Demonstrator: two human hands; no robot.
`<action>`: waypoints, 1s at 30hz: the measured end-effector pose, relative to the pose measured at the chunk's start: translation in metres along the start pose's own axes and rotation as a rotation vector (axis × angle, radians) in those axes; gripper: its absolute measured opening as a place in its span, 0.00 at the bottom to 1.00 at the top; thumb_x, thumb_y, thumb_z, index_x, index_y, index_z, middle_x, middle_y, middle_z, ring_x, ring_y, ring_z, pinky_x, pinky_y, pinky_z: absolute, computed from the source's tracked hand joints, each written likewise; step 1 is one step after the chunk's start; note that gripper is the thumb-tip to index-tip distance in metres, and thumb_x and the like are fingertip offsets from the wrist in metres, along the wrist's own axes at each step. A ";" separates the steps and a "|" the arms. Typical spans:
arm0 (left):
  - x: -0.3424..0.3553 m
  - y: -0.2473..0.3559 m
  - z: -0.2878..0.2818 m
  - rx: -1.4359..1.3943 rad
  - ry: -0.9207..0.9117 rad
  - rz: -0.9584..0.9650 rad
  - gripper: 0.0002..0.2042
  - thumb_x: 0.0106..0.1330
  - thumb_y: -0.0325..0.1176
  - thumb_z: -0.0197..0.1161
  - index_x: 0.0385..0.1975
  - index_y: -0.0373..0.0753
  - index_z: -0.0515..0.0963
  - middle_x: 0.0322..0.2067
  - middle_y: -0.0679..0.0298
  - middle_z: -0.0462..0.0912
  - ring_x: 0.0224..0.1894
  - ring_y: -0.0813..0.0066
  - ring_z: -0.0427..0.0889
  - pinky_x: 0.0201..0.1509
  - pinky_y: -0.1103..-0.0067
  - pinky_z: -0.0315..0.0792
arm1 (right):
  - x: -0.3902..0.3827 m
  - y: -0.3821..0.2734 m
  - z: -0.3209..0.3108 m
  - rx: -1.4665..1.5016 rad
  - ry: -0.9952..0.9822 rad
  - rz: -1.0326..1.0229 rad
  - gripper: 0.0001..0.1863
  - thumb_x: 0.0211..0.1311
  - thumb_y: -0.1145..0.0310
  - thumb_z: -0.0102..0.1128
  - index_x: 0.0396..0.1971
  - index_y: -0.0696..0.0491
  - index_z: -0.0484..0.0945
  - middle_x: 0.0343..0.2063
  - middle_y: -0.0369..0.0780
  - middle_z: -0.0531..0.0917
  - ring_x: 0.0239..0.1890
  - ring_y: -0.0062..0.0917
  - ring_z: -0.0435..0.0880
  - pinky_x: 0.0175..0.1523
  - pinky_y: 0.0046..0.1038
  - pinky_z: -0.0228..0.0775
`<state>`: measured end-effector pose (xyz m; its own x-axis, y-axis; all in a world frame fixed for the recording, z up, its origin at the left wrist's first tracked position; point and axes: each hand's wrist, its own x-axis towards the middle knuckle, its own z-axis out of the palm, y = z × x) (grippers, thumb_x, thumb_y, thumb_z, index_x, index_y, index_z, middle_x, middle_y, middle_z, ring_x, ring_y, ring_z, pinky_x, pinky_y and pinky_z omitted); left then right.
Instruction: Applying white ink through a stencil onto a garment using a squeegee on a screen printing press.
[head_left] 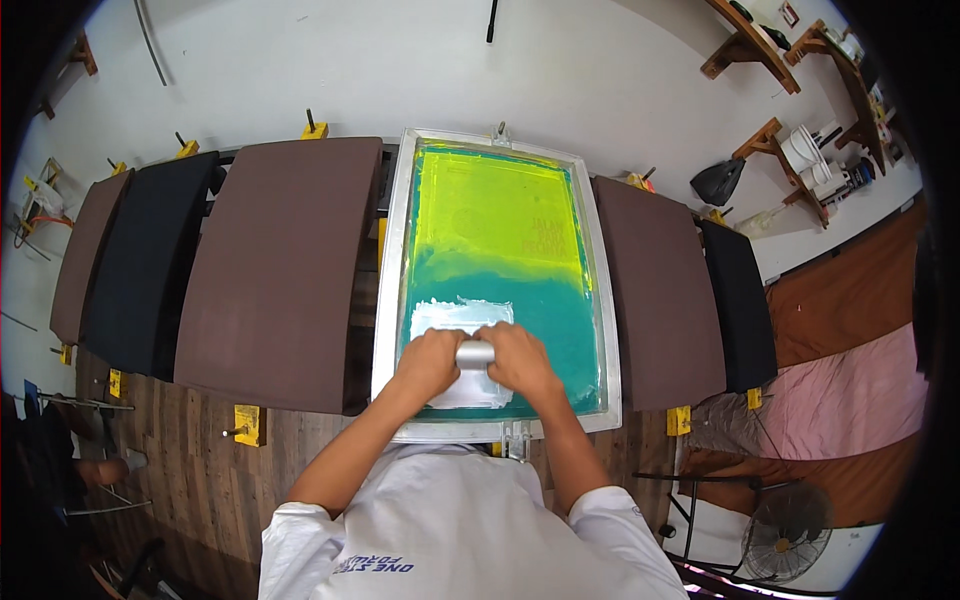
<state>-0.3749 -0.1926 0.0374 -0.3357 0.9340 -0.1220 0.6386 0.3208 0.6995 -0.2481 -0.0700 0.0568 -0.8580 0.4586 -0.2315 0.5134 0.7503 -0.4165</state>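
White shirt point(450, 530) with blue lettering nearest, below a metal-framed printing screen point(497, 280), yellow-green above, teal below.
Brown platens point(285, 270) either side; both hands, left point(428, 362) and right point(518, 358), clenched on the grey squeegee handle point(475, 353), white ink point(455, 315) at the screen's near end.

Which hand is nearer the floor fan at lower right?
Right. The right hand holds the squeegee on the fan's side; the left hand grips it farther left.
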 end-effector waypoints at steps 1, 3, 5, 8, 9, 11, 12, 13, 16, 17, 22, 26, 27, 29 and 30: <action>0.008 -0.006 0.003 -0.026 0.016 -0.010 0.14 0.52 0.21 0.61 0.40 0.40 0.84 0.32 0.47 0.85 0.36 0.48 0.85 0.42 0.61 0.79 | 0.008 0.004 0.003 -0.007 0.006 -0.007 0.21 0.43 0.80 0.59 0.41 0.50 0.82 0.37 0.47 0.82 0.43 0.46 0.80 0.48 0.44 0.74; 0.002 -0.007 0.013 -0.011 0.054 0.003 0.15 0.53 0.19 0.59 0.41 0.38 0.83 0.35 0.46 0.84 0.37 0.47 0.84 0.43 0.61 0.79 | 0.006 0.011 0.012 -0.004 0.011 -0.024 0.22 0.42 0.80 0.60 0.43 0.49 0.81 0.38 0.47 0.82 0.45 0.46 0.79 0.49 0.44 0.74; -0.019 -0.015 0.032 -0.069 0.178 0.071 0.16 0.52 0.17 0.58 0.42 0.35 0.81 0.39 0.46 0.84 0.38 0.47 0.84 0.43 0.61 0.78 | -0.014 0.006 0.023 0.031 0.047 -0.066 0.24 0.38 0.82 0.62 0.43 0.53 0.80 0.39 0.47 0.81 0.46 0.46 0.77 0.52 0.41 0.72; -0.045 0.001 0.028 -0.113 0.057 0.033 0.19 0.50 0.15 0.58 0.44 0.35 0.80 0.41 0.47 0.83 0.40 0.46 0.83 0.45 0.60 0.78 | -0.046 -0.001 0.030 0.102 0.072 -0.078 0.25 0.37 0.83 0.61 0.44 0.57 0.80 0.38 0.48 0.81 0.45 0.46 0.76 0.53 0.40 0.71; -0.051 0.002 0.028 -0.117 0.031 0.028 0.19 0.49 0.16 0.59 0.44 0.35 0.80 0.41 0.46 0.83 0.40 0.46 0.84 0.46 0.60 0.78 | -0.050 -0.002 0.030 0.108 0.052 -0.073 0.26 0.37 0.83 0.60 0.44 0.57 0.80 0.38 0.48 0.81 0.45 0.46 0.76 0.52 0.41 0.71; -0.065 0.010 0.024 -0.079 -0.084 -0.028 0.21 0.49 0.17 0.60 0.46 0.36 0.80 0.41 0.46 0.83 0.41 0.47 0.84 0.47 0.61 0.78 | -0.064 -0.010 0.027 0.114 -0.044 -0.014 0.25 0.38 0.83 0.58 0.44 0.55 0.81 0.39 0.47 0.81 0.46 0.45 0.76 0.53 0.40 0.71; -0.068 0.011 0.023 -0.090 -0.094 -0.020 0.20 0.49 0.18 0.61 0.46 0.36 0.81 0.39 0.45 0.84 0.40 0.47 0.84 0.45 0.61 0.78 | -0.067 -0.012 0.026 0.104 -0.088 0.011 0.26 0.38 0.83 0.58 0.44 0.54 0.81 0.39 0.47 0.81 0.46 0.45 0.76 0.54 0.40 0.70; -0.064 0.010 0.020 -0.089 -0.091 -0.016 0.20 0.49 0.18 0.61 0.46 0.36 0.81 0.39 0.45 0.84 0.40 0.47 0.84 0.45 0.61 0.78 | -0.066 -0.011 0.023 0.086 -0.134 0.000 0.27 0.39 0.82 0.58 0.46 0.51 0.82 0.39 0.47 0.82 0.45 0.45 0.78 0.53 0.40 0.72; -0.043 0.013 0.002 -0.028 -0.203 -0.029 0.15 0.52 0.20 0.60 0.40 0.38 0.84 0.32 0.45 0.84 0.36 0.46 0.85 0.42 0.60 0.79 | -0.043 -0.009 0.003 0.059 -0.219 0.003 0.26 0.41 0.80 0.59 0.46 0.50 0.82 0.38 0.47 0.83 0.44 0.45 0.81 0.50 0.43 0.74; -0.030 0.007 0.004 0.011 -0.159 -0.013 0.15 0.52 0.20 0.60 0.39 0.38 0.84 0.32 0.45 0.84 0.35 0.46 0.85 0.43 0.61 0.80 | -0.030 -0.005 0.000 0.016 -0.198 0.018 0.23 0.42 0.79 0.59 0.44 0.50 0.82 0.37 0.48 0.84 0.42 0.45 0.83 0.47 0.44 0.75; 0.019 -0.011 0.001 0.018 -0.092 0.012 0.15 0.53 0.19 0.60 0.41 0.38 0.83 0.31 0.45 0.84 0.37 0.46 0.85 0.45 0.61 0.79 | 0.010 0.006 -0.002 -0.009 -0.082 0.024 0.19 0.44 0.77 0.62 0.40 0.49 0.83 0.36 0.47 0.84 0.42 0.45 0.83 0.46 0.44 0.76; -0.020 -0.014 0.028 -0.079 0.097 0.102 0.19 0.54 0.17 0.56 0.47 0.36 0.80 0.45 0.46 0.82 0.42 0.46 0.83 0.46 0.62 0.79 | -0.021 0.003 0.028 0.005 0.035 0.010 0.27 0.41 0.81 0.63 0.47 0.50 0.77 0.45 0.44 0.78 0.50 0.42 0.76 0.53 0.40 0.73; -0.035 -0.014 0.034 -0.017 0.089 0.152 0.21 0.54 0.16 0.56 0.49 0.35 0.78 0.50 0.47 0.79 0.43 0.47 0.83 0.45 0.63 0.79 | -0.039 -0.004 0.035 0.036 0.089 -0.008 0.30 0.38 0.82 0.64 0.49 0.52 0.76 0.47 0.44 0.77 0.52 0.43 0.74 0.54 0.39 0.72; -0.066 -0.010 0.046 0.047 0.085 0.131 0.23 0.53 0.16 0.57 0.52 0.35 0.76 0.53 0.49 0.77 0.44 0.49 0.83 0.45 0.64 0.80 | -0.068 -0.016 0.044 0.065 0.143 -0.016 0.25 0.42 0.82 0.62 0.46 0.51 0.77 0.46 0.42 0.77 0.50 0.41 0.75 0.49 0.41 0.74; -0.076 -0.002 0.043 0.037 0.036 0.116 0.24 0.52 0.16 0.58 0.53 0.35 0.76 0.54 0.49 0.76 0.44 0.49 0.83 0.45 0.64 0.80 | -0.081 -0.018 0.048 0.059 0.118 0.000 0.25 0.42 0.82 0.63 0.46 0.52 0.77 0.46 0.42 0.76 0.51 0.41 0.74 0.49 0.41 0.74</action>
<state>-0.3211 -0.2578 0.0147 -0.2823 0.9592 -0.0161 0.6994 0.2172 0.6809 -0.1889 -0.1432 0.0408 -0.8481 0.5142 -0.1279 0.5086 0.7223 -0.4686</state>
